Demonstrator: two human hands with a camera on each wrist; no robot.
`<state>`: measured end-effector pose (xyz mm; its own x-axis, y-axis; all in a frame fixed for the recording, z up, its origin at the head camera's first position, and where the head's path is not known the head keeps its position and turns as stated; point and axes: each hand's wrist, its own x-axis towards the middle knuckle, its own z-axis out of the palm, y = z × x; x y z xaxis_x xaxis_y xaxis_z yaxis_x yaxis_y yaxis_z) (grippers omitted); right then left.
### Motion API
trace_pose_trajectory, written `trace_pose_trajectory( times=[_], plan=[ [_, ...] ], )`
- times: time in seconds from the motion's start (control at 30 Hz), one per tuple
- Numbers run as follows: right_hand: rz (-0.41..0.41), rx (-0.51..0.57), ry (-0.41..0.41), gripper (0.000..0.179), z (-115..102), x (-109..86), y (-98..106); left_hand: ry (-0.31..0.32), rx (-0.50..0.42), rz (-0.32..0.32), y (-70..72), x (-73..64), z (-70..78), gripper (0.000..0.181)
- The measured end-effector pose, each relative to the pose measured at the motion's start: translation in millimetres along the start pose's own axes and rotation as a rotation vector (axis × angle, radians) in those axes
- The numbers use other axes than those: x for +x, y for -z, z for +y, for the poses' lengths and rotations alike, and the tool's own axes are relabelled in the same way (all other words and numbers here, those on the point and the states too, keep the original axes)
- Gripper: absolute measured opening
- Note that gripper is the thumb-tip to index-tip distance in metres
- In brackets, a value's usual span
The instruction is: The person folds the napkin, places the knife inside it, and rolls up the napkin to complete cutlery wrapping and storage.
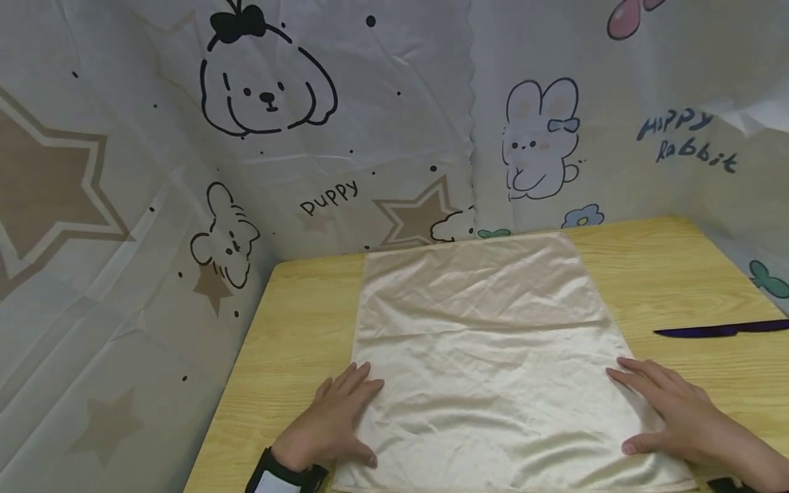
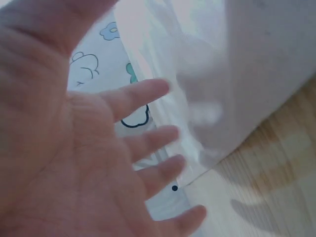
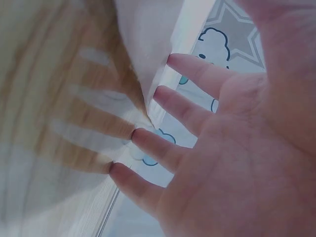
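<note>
A cream satin cloth (image 1: 481, 356) lies spread flat over the middle of the table, with soft wrinkles and a crease across it. At its left edge is my left hand (image 1: 335, 418), fingers spread and straight, the thumb over the cloth's border. My right hand (image 1: 684, 411) lies along the opposite edge, also with spread fingers, its fingertips at the cloth's border. Seen from the left wrist, the palm (image 2: 89, 153) faces the cloth (image 2: 207, 79) with nothing held. From the right wrist, the extended fingers (image 3: 192, 74) reach the cloth edge (image 3: 148, 44) and the wood.
A dark purple knife (image 1: 721, 330) lies on the wooden table (image 1: 296, 329) to the right of the cloth, its handle running out of view. Printed curtains (image 1: 419, 123) with cartoon animals and stars stand behind the table and along its left side.
</note>
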<state>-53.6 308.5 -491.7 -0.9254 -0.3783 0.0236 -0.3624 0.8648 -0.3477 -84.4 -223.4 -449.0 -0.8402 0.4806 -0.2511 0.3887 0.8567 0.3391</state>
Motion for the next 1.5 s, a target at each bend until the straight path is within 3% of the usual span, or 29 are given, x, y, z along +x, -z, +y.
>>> trace_pose_trajectory(
  times=[0.17, 0.33, 0.43, 0.53, 0.67, 0.73, 0.87, 0.97, 1.1, 1.23, 1.37, 1.5],
  plan=[
    [-0.002, -0.026, -0.015, 0.107, -3.9, 7.4, 2.7, -0.029, -0.013, 0.057, 0.2, 10.2, -5.3, 0.124],
    [-0.031, -0.034, -0.022, 0.109, -5.6, 16.7, 5.3, 0.023, -0.074, 0.002, -0.2, 14.3, -15.3, 0.127],
    [-0.055, -0.021, -0.031, 0.11, -8.8, 18.7, 6.2, 0.014, -0.098, -0.018, 2.8, 15.1, -20.4, 0.119],
    [-0.05, -0.031, -0.019, 0.104, -22.4, 27.4, 13.2, -0.002, -0.144, 0.025, 14.2, 24.8, -27.7, 0.099],
    [0.028, -0.019, 0.122, 0.077, -65.8, 54.9, 23.0, -0.001, -0.34, 0.159, 36.8, 56.8, -49.8, 0.062],
    [0.05, 0.006, 0.226, 0.06, -97.2, 70.4, 20.7, -0.007, -0.502, 0.216, 44.2, 76.7, -67.6, 0.051],
    [0.021, 0.05, 0.449, 0.044, -166.7, 93.0, -5.3, 0.007, -0.82, 0.258, 47.0, 109.3, -105.4, 0.05],
    [-0.004, 0.028, 0.639, 0.044, -217.2, 100.7, -33.6, 0.022, -1.026, 0.263, 44.3, 121.8, -126.9, 0.054],
    [-0.076, -0.083, 0.844, 0.044, -267.7, 104.5, -65.1, -0.01, -1.268, 0.285, 38.0, 124.4, -145.0, 0.058],
    [-0.117, -0.216, 0.886, 0.046, -289.7, 103.8, -88.3, -0.065, -1.499, 0.304, 31.3, 119.6, -154.9, 0.058],
    [-0.082, -0.261, 0.867, 0.047, -295.9, 100.9, -102.9, -0.109, -1.649, 0.298, 27.9, 113.0, -161.1, 0.059],
    [0.076, -0.268, 0.912, 0.037, -301.1, 99.8, -110.1, -0.122, -1.684, 0.311, 28.0, 104.6, -165.7, 0.061]
  ],
)
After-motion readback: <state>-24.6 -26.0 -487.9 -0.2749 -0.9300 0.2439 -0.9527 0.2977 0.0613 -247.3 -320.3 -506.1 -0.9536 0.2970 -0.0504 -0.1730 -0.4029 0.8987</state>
